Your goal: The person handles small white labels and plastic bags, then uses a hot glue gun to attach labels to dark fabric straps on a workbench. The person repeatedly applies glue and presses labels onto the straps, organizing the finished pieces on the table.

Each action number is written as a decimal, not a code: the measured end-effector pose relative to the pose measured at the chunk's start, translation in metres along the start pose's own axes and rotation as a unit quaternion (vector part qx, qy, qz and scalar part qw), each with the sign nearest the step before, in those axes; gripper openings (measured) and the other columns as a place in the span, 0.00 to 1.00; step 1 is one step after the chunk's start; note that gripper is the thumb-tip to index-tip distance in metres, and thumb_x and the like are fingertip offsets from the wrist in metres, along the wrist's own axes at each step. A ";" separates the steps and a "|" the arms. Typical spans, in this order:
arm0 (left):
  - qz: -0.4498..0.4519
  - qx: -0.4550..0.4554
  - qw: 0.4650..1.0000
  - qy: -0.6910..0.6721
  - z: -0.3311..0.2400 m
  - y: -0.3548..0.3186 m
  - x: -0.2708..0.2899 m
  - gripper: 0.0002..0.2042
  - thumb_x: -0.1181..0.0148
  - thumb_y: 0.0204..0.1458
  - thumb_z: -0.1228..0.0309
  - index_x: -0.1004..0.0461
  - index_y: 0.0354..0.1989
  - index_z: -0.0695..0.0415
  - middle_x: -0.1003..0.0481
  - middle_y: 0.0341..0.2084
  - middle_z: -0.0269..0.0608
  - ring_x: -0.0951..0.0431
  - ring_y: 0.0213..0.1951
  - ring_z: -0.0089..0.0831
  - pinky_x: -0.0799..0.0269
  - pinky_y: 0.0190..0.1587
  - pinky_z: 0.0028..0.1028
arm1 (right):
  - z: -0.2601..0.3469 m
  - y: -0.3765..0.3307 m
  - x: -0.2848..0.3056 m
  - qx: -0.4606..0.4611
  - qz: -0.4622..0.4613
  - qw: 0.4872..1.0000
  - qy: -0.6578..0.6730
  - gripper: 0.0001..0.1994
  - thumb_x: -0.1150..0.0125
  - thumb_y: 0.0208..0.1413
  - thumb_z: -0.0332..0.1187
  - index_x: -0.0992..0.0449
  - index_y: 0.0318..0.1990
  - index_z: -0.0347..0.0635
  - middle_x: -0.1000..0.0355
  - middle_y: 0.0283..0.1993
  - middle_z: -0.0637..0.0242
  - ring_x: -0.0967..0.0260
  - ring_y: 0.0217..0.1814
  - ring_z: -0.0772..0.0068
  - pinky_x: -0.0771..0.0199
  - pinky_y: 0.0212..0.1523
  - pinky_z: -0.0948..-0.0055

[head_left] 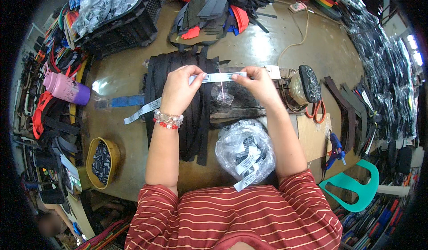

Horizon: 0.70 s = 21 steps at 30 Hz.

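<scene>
A white printed label strip [219, 77] is stretched level between my hands. My left hand [182, 86] pinches it at one side, and a tail of white strip shows beyond the wrist, lying over black webbing. The strip's other end is between the thumb and fingers of my right hand [258, 85]. Beneath the left hand, black webbing straps [192, 136] lie side by side on the table. A dark flat block [240, 100] sits under the strip, with a small clear plastic piece [224, 99] on it. Nearer my body is a clear plastic bag [223, 154] of white labels.
A yellow tub [110, 178] of small dark pieces stands at left, near a pink and purple tumbler [67, 88]. Right of my arm are orange-handled scissors [315, 112] and a blue glue gun [337, 151]. A black crate [120, 36] and bundled straps [207, 9] occupy the back.
</scene>
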<state>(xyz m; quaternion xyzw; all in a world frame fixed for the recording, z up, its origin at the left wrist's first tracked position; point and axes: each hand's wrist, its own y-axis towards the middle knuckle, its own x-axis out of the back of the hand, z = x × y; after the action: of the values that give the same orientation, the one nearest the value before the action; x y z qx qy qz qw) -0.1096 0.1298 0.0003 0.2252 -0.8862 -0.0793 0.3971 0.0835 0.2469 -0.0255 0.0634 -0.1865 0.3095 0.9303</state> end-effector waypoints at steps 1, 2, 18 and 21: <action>0.008 -0.002 1.000 0.004 0.000 0.000 0.001 0.10 0.39 0.49 0.67 0.23 0.31 0.63 0.22 0.27 0.48 0.21 0.32 0.42 0.28 0.37 0.32 | -0.002 0.001 -0.004 0.019 -0.004 1.000 -0.018 0.12 0.33 0.49 0.37 0.23 0.28 0.35 0.35 0.20 0.78 0.45 0.24 0.86 0.44 0.24 0.78; 0.014 -0.001 1.000 0.011 0.001 0.001 0.002 0.10 0.39 0.49 0.67 0.23 0.31 0.63 0.22 0.27 0.48 0.21 0.32 0.41 0.28 0.37 0.32 | -0.003 0.002 -0.009 0.005 0.005 0.999 -0.047 0.13 0.33 0.49 0.37 0.23 0.28 0.33 0.34 0.20 0.76 0.43 0.23 0.84 0.43 0.23 0.76; 0.019 -0.015 0.999 -0.030 0.000 -0.001 -0.009 0.09 0.40 0.50 0.68 0.23 0.30 0.62 0.23 0.27 0.48 0.22 0.31 0.41 0.29 0.35 0.33 | 0.000 0.000 -0.030 -0.018 0.005 0.992 0.127 0.10 0.38 0.54 0.36 0.25 0.28 0.39 0.35 0.21 0.78 0.48 0.19 0.88 0.50 0.20 0.83; 0.014 -0.028 0.999 -0.027 -0.001 -0.001 -0.004 0.08 0.40 0.51 0.69 0.23 0.31 0.62 0.23 0.27 0.48 0.22 0.32 0.41 0.29 0.36 0.32 | -0.003 0.002 -0.024 -0.037 0.024 0.983 0.178 0.07 0.43 0.54 0.32 0.26 0.30 0.37 0.32 0.22 0.72 0.40 0.22 0.83 0.42 0.24 0.80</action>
<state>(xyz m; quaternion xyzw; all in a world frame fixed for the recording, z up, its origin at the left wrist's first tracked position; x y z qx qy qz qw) -0.1058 0.1307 -0.0024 0.1998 -0.8970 -0.1047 0.3801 0.0656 0.2361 -0.0379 -0.0317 -0.0307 0.3314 0.9425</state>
